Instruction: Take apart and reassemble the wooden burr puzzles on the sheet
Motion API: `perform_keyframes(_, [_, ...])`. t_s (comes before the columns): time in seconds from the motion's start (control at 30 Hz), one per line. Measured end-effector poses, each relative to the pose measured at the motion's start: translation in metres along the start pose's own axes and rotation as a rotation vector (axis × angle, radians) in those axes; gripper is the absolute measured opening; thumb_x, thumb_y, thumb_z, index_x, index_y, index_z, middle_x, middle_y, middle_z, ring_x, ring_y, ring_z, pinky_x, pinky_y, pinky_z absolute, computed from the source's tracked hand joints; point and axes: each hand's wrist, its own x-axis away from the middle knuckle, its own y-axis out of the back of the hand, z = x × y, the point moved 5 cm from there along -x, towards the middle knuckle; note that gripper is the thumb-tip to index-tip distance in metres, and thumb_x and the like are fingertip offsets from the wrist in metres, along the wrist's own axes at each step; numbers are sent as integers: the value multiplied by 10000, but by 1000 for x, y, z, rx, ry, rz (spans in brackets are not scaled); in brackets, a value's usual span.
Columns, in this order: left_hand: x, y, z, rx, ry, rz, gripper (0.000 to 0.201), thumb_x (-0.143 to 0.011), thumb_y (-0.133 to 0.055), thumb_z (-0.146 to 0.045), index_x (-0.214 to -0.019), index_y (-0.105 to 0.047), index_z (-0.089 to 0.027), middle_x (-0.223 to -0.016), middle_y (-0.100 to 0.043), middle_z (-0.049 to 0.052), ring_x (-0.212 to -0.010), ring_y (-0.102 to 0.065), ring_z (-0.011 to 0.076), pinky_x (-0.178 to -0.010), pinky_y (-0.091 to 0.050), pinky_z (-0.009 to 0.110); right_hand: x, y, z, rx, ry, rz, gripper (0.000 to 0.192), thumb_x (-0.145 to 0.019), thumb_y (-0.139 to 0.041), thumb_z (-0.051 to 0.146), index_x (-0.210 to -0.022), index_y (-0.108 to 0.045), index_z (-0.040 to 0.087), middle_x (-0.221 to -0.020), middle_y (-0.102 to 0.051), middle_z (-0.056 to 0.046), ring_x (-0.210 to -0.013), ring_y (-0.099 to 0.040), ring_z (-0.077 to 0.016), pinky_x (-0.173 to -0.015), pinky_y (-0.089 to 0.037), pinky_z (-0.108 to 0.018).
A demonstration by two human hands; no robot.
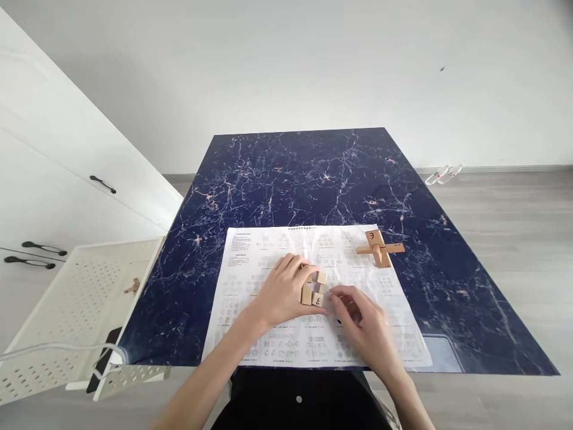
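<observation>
Several small wooden puzzle blocks (pixel 307 294) stand together over a printed instruction sheet (pixel 246 280), forming a ring with a gap in its middle. A dark "3"-like mark shows on the block nearest me. My left hand (pixel 284 289) grips this cluster, fingers over its far side and thumb along the near side. Just right of the blocks is my right hand (pixel 362 319), with its fingers curled and the thumb and index tips pinched close together. Whether those tips hold a small part cannot be made out. The far side of the cluster is partly hidden by my left fingers.
A cross-shaped wooden puzzle piece (pixel 379 249), marked in black, lies at the sheet's far right corner. The sheet is on a dark blue marbled table (pixel 290 179). A flat rectangular object (pixel 443 353) lies near the front right edge. A white perforated cart (pixel 89 286) stands left.
</observation>
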Motion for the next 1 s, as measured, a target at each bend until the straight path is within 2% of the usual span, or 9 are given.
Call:
perform_keyframes(0.17, [13, 4, 9, 51, 84, 32, 958, -760, -820, -762, -1522, -477, -293, -1440, -554, 136, -1339, -517, 397, -1096, -499, 588, -2, 2, -7, -13, 3, 21, 305, -1040, -593, 531, -1060, -725, 257, -956, -742, -74, -737, -666, -227, -642, -534, -339])
perform_keyframes(0.23, [19, 7, 14, 60, 126, 40, 932, -758, -832, -745, -1509, -490, -312, -1436, -547, 121, -1340, -516, 391, -1092, -511, 585, -2, 3, -7, -17, 20, 25, 288, -1039, -600, 513, -1103, -717, 258, -1017, -729, -84, -733, -662, -220, -635, -540, -345])
perform_keyframes(0.3, [24, 9, 19, 63, 157, 43, 819, -788, -832, -711, -1445, -550, -314, -1401, -558, 102, -1320, -523, 373, -1089, -518, 578, -2, 2, -4, -11, 48, 40, 285, -1027, -629, 479, -1197, -701, 262, -1140, -709, -101, -721, -655, -206, -625, -552, -352])
perform_keyframes(0.43, [33, 13, 25, 82, 203, 5, 739, -770, -866, -680, -1355, -626, -298, -1339, -572, 86, -1290, -536, 362, -1096, -517, 576, -6, -2, -1, 52, 101, 69, 383, -997, -672, 443, -1352, -664, 298, -1356, -656, -120, -676, -642, -184, -596, -570, -370])
perform_keyframes(0.63, [41, 18, 29, 213, 276, -43, 756, -809, -884, -591, -1445, -558, -347, -1429, -552, 74, -1339, -563, 346, -1107, -539, 533, -14, -11, 4, 306, 219, 191, 632, -993, -681, 448, -1577, -468, 336, -1600, -536, -123, -635, -646, -166, -589, -586, -387])
perform_keyframes(0.73, [42, 24, 28, 344, 299, -88, 716, -790, -918, -540, -1397, -591, -344, -1437, -572, 69, -1327, -592, 337, -1099, -557, 510, -15, -12, 3, 358, 229, 194, 663, -986, -699, 427, -1587, -438, 327, -1604, -541, -109, -637, -647, -163, -602, -598, -388])
perform_keyframes(0.83, [43, 31, 27, 556, 339, -145, 695, -786, -939, -475, -1383, -615, -327, -1361, -644, 64, -1245, -660, 316, -1111, -556, 516, -14, -12, -1, 342, 198, 159, 620, -977, -723, 419, -1537, -481, 314, -1502, -627, -89, -597, -611, -147, -603, -602, -379])
perform_keyframes(0.93, [45, 29, 30, 806, 460, -93, 682, -886, -864, -436, -1482, -560, -308, -1187, -743, 52, -1179, -716, 296, -1077, -584, 509, -14, -13, -4, 294, 172, 123, 550, -986, -710, 418, -1490, -521, 304, -1392, -681, -77, -586, -600, -146, -580, -590, -357])
perform_keyframes(1.0, [46, 25, 33, 940, 520, -26, 605, -966, -778, -432, -1507, -556, -276, -1165, -772, 65, -1195, -726, 295, -1058, -600, 492, -14, -13, -5, 268, 177, 111, 519, -992, -700, 421, -1471, -537, 303, -1366, -687, -76, -597, -606, -148, -592, -592, -353])
